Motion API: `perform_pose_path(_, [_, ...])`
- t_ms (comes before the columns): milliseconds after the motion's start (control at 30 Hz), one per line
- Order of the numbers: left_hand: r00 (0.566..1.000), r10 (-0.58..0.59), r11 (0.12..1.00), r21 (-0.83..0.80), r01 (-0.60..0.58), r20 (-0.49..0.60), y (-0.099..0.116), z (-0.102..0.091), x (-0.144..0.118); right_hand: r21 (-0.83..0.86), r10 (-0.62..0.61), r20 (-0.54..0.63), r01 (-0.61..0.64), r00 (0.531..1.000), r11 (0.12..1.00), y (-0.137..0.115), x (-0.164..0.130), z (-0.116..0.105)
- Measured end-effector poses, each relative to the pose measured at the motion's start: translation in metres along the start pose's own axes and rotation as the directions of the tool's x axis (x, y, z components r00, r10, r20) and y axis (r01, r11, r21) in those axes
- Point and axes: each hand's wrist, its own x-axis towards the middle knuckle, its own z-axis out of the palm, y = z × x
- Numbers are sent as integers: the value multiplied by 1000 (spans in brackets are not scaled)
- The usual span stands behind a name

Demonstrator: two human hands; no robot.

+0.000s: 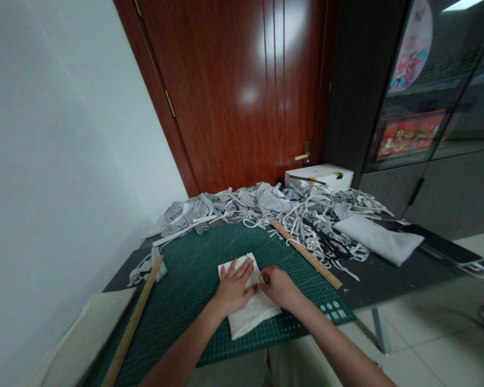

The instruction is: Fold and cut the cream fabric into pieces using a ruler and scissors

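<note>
A folded white cloth [248, 317] lies on a green cutting mat [193, 279]. My left hand [233, 287] presses flat on the cloth's upper left part, fingers spread. My right hand [280, 287] rests on the cloth's right edge with its fingers curled; a small dark thing shows at the fingertips, and I cannot tell what it is. The two hands meet near the middle of the cloth.
A heap of grey and white fabric strips [266, 207] fills the back of the table. Two wooden rulers lie on it, one at right [306, 253], one at left [134, 321]. A grey folded cloth [377, 239], a white box [318, 176] and a door [242, 91] stand beyond.
</note>
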Motion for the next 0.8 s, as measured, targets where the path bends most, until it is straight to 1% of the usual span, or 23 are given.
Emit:
perform_pose_path(133, [1000,1,1000,-3,-1,15,1,-2,0,-46,107,36,-105,994,993,-5,24,16])
perform_pose_path(333, [1000,-13,1000,-1,13,-1,2,-2,-1,-51,201,85,-198,976,979,-12,40,24])
perform_pose_path(433, [1000,-17,1000,-6,17,1,2,-1,-1,-19,215,94,-214,972,977,-12,45,25])
perform_pose_path(633, [1000,-6,1000,-4,6,-11,2,1,0,94,198,45,-201,979,975,-6,53,25])
perform_pose_path(800, [1000,2,1000,2,-2,3,0,2,1,215,211,99,-228,972,950,4,60,27])
